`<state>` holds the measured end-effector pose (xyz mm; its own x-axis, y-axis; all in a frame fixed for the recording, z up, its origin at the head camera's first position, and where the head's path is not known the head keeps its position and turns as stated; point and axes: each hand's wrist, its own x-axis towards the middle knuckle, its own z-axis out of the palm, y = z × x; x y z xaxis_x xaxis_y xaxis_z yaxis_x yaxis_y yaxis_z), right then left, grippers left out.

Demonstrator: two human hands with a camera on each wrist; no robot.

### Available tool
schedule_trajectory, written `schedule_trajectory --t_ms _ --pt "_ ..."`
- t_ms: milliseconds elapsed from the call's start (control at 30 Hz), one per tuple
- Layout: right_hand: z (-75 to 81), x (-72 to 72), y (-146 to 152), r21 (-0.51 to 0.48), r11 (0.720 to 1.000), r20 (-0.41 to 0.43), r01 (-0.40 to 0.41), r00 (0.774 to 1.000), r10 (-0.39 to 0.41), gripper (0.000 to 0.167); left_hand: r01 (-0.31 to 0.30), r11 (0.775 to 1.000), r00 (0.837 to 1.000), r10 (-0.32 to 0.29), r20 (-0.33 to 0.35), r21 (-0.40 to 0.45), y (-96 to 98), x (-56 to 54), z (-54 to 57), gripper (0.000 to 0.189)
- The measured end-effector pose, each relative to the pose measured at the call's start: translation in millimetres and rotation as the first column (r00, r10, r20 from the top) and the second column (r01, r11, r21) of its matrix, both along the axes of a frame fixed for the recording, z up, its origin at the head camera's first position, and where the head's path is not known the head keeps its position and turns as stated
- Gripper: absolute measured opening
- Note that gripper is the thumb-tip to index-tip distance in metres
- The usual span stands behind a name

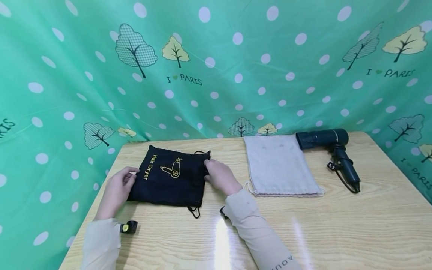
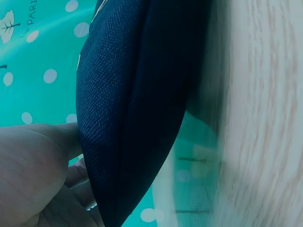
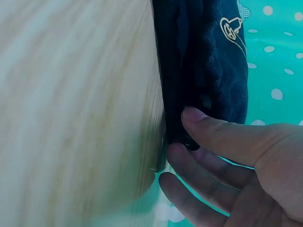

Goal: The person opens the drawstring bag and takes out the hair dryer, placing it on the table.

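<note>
A black drawstring bag [image 1: 189,183] lettered "Hair Dryer", with a yellow dryer picture, lies on the left part of the table. My left hand [image 1: 117,187] holds its left edge; in the left wrist view the bag's dark side [image 2: 128,104] hides those fingertips. At the opposite edge, by the drawstrings, my right hand [image 1: 221,175] pinches the bag. The right wrist view has the thumb [image 3: 222,135] on the black cloth [image 3: 208,75] and the index finger under its edge. The bag looks padded and thick from the side.
A pale grey drawstring bag [image 1: 280,165] lies flat to the right of the black one. Beyond it, a dark hair dryer [image 1: 322,138] rests with its nozzle over the grey bag's corner, its cord [image 1: 344,182] bundled by the handle. A green polka-dot curtain [image 1: 216,75] closes off the back.
</note>
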<state>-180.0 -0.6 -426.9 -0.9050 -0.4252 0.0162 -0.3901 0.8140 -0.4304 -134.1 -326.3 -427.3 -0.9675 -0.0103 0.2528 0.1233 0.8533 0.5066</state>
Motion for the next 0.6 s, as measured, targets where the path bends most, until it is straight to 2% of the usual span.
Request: schedule_trajectory --t_ms 300,400,600 --pt "2.0 -7.3 14.8 -0.112 0.994 0.071 -0.001 0.997 0.009 0.026 0.021 1.000 0.999 -0.022 -0.027 -0.013 -4.4 1.3 1.3 0.021" --pt "2.4 -9.7 20.3 -0.125 0.992 0.105 0.018 0.994 -0.005 0.032 0.021 0.999 0.999 -0.021 -0.027 -0.024 -4.6 2.1 2.6 0.021" --pt "4.1 -13.8 29.9 -0.142 0.989 0.160 0.049 0.987 -0.026 0.031 0.015 0.999 1.000 -0.016 -0.024 -0.032 -5.5 3.4 3.7 0.022"
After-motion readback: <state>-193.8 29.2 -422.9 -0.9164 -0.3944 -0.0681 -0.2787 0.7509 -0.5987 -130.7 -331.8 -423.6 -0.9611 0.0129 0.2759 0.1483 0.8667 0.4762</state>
